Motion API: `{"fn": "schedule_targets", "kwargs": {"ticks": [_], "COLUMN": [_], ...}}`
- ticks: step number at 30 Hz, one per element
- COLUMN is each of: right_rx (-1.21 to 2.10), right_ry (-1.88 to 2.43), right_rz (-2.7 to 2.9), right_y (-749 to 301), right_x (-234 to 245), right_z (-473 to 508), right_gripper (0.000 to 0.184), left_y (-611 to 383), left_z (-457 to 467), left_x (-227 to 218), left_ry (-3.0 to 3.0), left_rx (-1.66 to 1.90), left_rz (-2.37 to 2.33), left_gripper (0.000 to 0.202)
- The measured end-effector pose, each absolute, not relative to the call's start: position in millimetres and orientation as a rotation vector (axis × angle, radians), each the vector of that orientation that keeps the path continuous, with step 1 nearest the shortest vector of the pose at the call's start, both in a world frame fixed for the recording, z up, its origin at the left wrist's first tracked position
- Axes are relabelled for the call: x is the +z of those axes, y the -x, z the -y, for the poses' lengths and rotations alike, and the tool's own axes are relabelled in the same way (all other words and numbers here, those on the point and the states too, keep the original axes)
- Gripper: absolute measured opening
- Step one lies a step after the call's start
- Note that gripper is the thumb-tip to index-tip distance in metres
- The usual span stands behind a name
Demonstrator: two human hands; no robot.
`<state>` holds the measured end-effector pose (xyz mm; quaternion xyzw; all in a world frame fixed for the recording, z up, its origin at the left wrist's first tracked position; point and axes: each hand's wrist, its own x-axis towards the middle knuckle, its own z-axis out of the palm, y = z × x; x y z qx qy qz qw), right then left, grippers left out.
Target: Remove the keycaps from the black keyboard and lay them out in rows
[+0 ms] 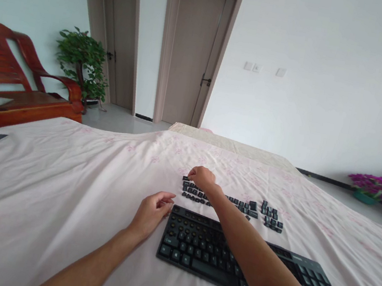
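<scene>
The two bare hands are apart from each other. The right hand [202, 177] is bent above the left end of the rows of small, square, black plastic keycaps [241, 203], and its fingertips are at a black oblong keycap [185, 178] in the back row; whether they pinch it or only touch it, I cannot tell. The left hand [151, 209] is half open, its fingers loosely curved, just beside the upper left corner of the long, flat, black plastic keyboard [216, 275], and I see nothing in it.

The keycaps lie behind the keyboard, on the pale pink flowered cloth [96, 185]. Each one should be very light and stiff, a little slippery because the plastic looks smooth, and not easy to break. It would be best to take one by two opposite sides, between thumb and first finger, without pushing its neighbours. The cloth is soft and wrinkled, so a keycap may tip there easily. The keyboard is probably heavier and rigid; I would hold it by its outer edge, away from the bare key positions at its upper left
</scene>
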<state>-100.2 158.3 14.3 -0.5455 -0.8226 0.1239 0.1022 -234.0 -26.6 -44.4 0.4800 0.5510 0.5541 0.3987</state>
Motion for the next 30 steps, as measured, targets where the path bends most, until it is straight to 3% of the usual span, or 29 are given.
{"fn": "schedule_targets", "kwargs": {"ticks": [13, 19, 21, 30], "right_rx": [0.399, 0.538, 0.635, 1.307], "right_ry": [1.572, 1.349, 1.111, 0.694], "right_rz": [2.407, 2.396, 2.382, 2.075], "right_y": [98, 79, 68, 42], "right_x": [19, 54, 63, 37], "right_z": [-150, -111, -89, -13], "right_gripper": [0.019, 0.057, 0.061, 0.046], "left_y": [235, 233, 232, 223], "left_z": [26, 31, 34, 51], "left_x": [-46, -39, -35, -24], "left_ry": [-1.269, -1.302, -1.377, -1.799], "left_rx": [1.403, 1.399, 1.422, 1.362], "left_rz": [-1.404, -1.425, -1.486, -1.485], "left_gripper": [0.033, 0.033, 0.029, 0.017]}}
